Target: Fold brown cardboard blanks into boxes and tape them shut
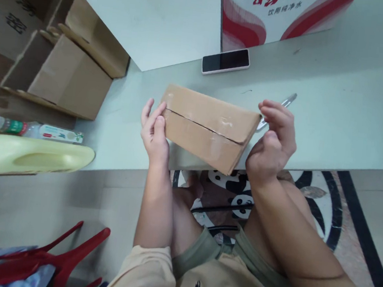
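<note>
A closed brown cardboard box [207,127] is held tilted above the front edge of the table, a dark seam running along its upper face and bits of clear tape near both ends. My left hand [156,132] grips its left end, thumb on the upper face. Beside the box's right end is my right hand [273,141], fingers half curled and thumb apart; whether it touches the box is unclear. Behind those fingers a slim silver-grey tool [289,100], perhaps a utility knife, appears to lie on the table, partly hidden by the hand.
A phone-like black-screened device [225,61] lies ahead, before a red-and-white carton [246,25] and a white panel [150,19]. Leftward stand open cardboard boxes [71,74], a clear bottle [17,127] and a pale yellow container [31,155]. A red chair [71,259] is lower left.
</note>
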{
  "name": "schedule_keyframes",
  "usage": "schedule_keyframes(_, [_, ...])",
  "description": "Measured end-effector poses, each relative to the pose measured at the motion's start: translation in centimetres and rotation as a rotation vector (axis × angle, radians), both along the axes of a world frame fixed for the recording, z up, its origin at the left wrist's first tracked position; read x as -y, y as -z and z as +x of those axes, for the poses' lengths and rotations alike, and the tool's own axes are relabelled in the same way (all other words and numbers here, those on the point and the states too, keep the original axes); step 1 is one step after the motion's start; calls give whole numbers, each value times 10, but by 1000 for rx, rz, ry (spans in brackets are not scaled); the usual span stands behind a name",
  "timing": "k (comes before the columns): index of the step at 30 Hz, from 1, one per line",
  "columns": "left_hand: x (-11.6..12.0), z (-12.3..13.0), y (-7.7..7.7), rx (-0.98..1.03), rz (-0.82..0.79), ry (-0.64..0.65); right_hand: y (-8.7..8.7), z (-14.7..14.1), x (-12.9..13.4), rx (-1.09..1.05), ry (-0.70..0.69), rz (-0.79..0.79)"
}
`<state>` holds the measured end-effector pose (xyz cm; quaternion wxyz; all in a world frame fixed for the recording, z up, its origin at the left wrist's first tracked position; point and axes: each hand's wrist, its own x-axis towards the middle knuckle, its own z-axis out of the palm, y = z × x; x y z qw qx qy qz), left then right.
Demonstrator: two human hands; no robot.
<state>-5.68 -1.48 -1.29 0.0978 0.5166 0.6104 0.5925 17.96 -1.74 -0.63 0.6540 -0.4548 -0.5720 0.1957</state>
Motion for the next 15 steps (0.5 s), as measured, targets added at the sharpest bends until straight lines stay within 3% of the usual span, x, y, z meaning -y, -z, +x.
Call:
schedule_keyframes(3, [-3,-9,-1,249,30,-70,12,-1,-10,-14,-53,-221])
schedule_keyframes(5, [-5,-12,-1,437,87,-104,18,-6,-14,-88,-219,-399])
schedule_keyframes(7, [-6,-11,-2,596,139,-112,21,-15,-13,-207,-429,-468])
schedule_keyframes(10, [-5,-6,-4,801,38,-82,19,-29,-6,-300,-603,-347])
schedule_keyframes(15, [3,3,-6,996,-316,75,7,-28,0,-77,-606,-183])
